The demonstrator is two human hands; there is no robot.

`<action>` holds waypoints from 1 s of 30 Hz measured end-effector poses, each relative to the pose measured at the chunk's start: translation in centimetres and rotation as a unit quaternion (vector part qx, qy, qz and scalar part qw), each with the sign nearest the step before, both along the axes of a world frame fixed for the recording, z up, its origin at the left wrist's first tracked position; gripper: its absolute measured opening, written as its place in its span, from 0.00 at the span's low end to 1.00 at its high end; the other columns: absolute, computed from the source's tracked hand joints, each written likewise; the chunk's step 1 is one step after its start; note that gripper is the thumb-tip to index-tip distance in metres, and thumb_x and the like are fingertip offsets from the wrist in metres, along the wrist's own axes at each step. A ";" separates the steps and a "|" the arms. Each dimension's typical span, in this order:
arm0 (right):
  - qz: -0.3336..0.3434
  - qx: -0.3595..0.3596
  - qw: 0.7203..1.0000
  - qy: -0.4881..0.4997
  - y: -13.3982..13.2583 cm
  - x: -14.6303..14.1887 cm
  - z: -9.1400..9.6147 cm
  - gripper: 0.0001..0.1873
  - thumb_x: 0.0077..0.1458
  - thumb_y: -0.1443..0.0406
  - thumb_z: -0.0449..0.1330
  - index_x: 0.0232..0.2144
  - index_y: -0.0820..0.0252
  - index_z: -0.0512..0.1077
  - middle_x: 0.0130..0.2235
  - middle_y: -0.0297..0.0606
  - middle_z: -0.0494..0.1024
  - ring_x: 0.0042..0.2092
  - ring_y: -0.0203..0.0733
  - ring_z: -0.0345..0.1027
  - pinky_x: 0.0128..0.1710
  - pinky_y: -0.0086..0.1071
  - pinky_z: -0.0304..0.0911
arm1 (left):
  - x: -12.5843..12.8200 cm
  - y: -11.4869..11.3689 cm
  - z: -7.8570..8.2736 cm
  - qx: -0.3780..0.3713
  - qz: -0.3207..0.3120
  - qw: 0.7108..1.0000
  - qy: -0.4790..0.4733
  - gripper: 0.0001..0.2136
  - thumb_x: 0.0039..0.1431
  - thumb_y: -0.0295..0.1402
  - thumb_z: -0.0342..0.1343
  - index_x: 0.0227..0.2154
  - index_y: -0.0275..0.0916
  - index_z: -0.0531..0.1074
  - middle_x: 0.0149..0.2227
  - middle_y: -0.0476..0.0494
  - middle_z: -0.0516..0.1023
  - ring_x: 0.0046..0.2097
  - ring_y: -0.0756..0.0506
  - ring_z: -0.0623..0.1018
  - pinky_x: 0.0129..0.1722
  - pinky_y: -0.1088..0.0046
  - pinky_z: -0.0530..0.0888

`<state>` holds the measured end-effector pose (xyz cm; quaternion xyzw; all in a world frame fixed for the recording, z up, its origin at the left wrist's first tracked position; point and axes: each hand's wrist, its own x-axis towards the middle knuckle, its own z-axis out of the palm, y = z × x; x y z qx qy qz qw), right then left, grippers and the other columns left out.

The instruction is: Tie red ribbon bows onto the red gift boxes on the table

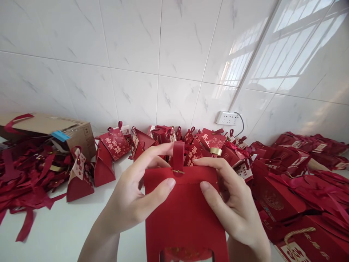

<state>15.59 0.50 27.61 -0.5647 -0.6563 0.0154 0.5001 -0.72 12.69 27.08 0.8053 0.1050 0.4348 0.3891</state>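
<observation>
Upright in front of me is a red gift box (185, 211) with a folded top edge and a cut-out window low on its face. A dark red ribbon loop (178, 156) stands up from the top, with a small gold fastener (178, 171) at its base. My left hand (141, 193) grips the box's upper left, thumb on the front and fingers behind. On the upper right, my right hand (234, 200) holds it the same way, thumb in front. The fingertips behind the box are partly hidden.
Many finished-looking red gift boxes (114, 143) line the tiled wall. A cardboard box (79, 134) and a heap of red ribbons (27, 174) lie left. Larger red boxes (283, 196) are stacked right. A gold tape roll (216, 151) and a white power strip (228, 118) are behind.
</observation>
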 end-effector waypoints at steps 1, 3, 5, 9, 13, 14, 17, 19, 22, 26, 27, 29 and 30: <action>-0.006 0.000 1.000 -0.001 0.0 0.0 0.0 0.14 0.60 0.68 0.51 0.48 0.51 0.64 0.25 0.30 0.69 0.20 0.33 0.59 0.13 0.25 0.53 | 0.1 0.0 -0.1 -0.009 -0.001 1.000 -0.015 0.22 0.59 0.33 0.55 0.55 0.53 0.60 0.50 0.45 0.71 0.41 0.46 0.75 0.40 0.67 0.78; -0.015 0.012 1.000 -0.012 0.0 0.0 0.0 0.14 0.60 0.69 0.50 0.48 0.50 0.64 0.28 0.31 0.71 0.22 0.34 0.62 0.16 0.25 0.57 | 0.1 0.0 -0.1 0.001 0.008 0.999 -0.035 0.19 0.58 0.31 0.55 0.52 0.51 0.61 0.51 0.45 0.71 0.41 0.46 0.76 0.40 0.68 0.78; -0.011 0.030 0.999 -0.035 0.1 0.0 -0.1 0.13 0.60 0.70 0.50 0.46 0.50 0.65 0.33 0.31 0.73 0.28 0.34 0.67 0.23 0.25 0.62 | 0.1 0.0 0.0 0.057 0.027 0.998 -0.013 0.14 0.58 0.29 0.56 0.46 0.49 0.68 0.49 0.46 0.72 0.46 0.44 0.75 0.45 0.67 0.76; 0.020 0.029 0.998 -0.059 0.2 0.2 -0.1 0.14 0.60 0.72 0.48 0.43 0.51 0.67 0.37 0.32 0.75 0.34 0.35 0.69 0.31 0.27 0.65 | -0.2 0.1 0.4 0.151 0.069 0.985 0.036 0.14 0.57 0.29 0.56 0.45 0.51 0.74 0.49 0.49 0.73 0.53 0.43 0.72 0.52 0.68 0.73; 0.040 0.013 0.997 -0.072 0.1 0.4 0.0 0.17 0.60 0.73 0.46 0.43 0.53 0.69 0.36 0.35 0.76 0.34 0.37 0.70 0.31 0.29 0.66 | -0.2 0.1 0.3 0.152 0.078 0.985 0.032 0.16 0.58 0.30 0.56 0.48 0.54 0.73 0.50 0.50 0.72 0.51 0.44 0.73 0.52 0.68 0.73; 0.043 0.011 0.996 -0.075 0.1 0.4 0.0 0.17 0.60 0.73 0.46 0.44 0.53 0.70 0.37 0.35 0.76 0.34 0.37 0.70 0.31 0.30 0.66 | -0.2 0.1 0.3 0.150 0.079 0.985 0.032 0.16 0.58 0.31 0.56 0.49 0.54 0.73 0.50 0.49 0.73 0.51 0.44 0.74 0.52 0.68 0.73; 0.039 0.008 0.996 -0.079 -0.1 0.4 0.1 0.18 0.60 0.73 0.46 0.44 0.52 0.71 0.38 0.35 0.76 0.34 0.37 0.70 0.30 0.29 0.66 | -0.1 0.0 0.3 0.146 0.084 0.985 0.042 0.16 0.58 0.31 0.56 0.49 0.52 0.73 0.50 0.48 0.73 0.50 0.43 0.74 0.52 0.67 0.74; 0.033 0.009 0.997 -0.076 -0.2 0.3 0.1 0.19 0.60 0.73 0.46 0.45 0.51 0.71 0.38 0.35 0.76 0.36 0.38 0.71 0.31 0.30 0.67 | -0.1 0.0 0.3 0.147 0.084 0.985 0.044 0.17 0.58 0.31 0.56 0.49 0.52 0.73 0.50 0.48 0.73 0.51 0.42 0.74 0.52 0.67 0.74; 0.028 0.005 0.997 -0.067 -0.2 0.3 0.0 0.19 0.60 0.73 0.46 0.46 0.51 0.71 0.41 0.35 0.77 0.40 0.40 0.72 0.34 0.31 0.68 | -0.1 -0.1 0.4 0.151 0.082 0.985 0.032 0.16 0.57 0.31 0.56 0.49 0.53 0.73 0.50 0.49 0.73 0.51 0.43 0.74 0.52 0.68 0.74; 0.028 0.001 0.998 -0.061 -0.2 0.1 0.1 0.20 0.61 0.73 0.46 0.47 0.49 0.69 0.43 0.34 0.77 0.41 0.39 0.72 0.35 0.30 0.68 | -0.1 -0.1 0.3 0.153 0.079 0.985 0.026 0.17 0.58 0.30 0.56 0.49 0.53 0.73 0.50 0.49 0.73 0.51 0.44 0.73 0.51 0.69 0.74; 0.028 0.001 0.998 -0.060 -0.2 0.1 0.1 0.20 0.61 0.73 0.46 0.48 0.49 0.69 0.43 0.33 0.77 0.41 0.38 0.72 0.35 0.29 0.67 | -0.1 -0.1 0.3 0.152 0.078 0.985 0.025 0.17 0.58 0.30 0.56 0.49 0.54 0.73 0.50 0.49 0.73 0.51 0.44 0.73 0.51 0.69 0.74; 0.027 0.000 0.998 -0.056 -0.2 0.0 0.1 0.19 0.61 0.73 0.46 0.48 0.48 0.68 0.42 0.32 0.76 0.40 0.38 0.72 0.35 0.29 0.67 | -0.1 -0.1 0.2 0.152 0.075 0.985 0.023 0.17 0.57 0.30 0.56 0.49 0.54 0.73 0.50 0.49 0.73 0.51 0.44 0.74 0.50 0.69 0.75; 0.027 -0.002 0.998 -0.056 -0.3 0.0 0.1 0.19 0.61 0.72 0.46 0.48 0.48 0.68 0.42 0.32 0.76 0.40 0.37 0.72 0.35 0.29 0.67 | -0.1 -0.1 0.2 0.152 0.075 0.985 0.022 0.17 0.57 0.30 0.57 0.49 0.54 0.73 0.50 0.49 0.73 0.51 0.44 0.74 0.50 0.70 0.75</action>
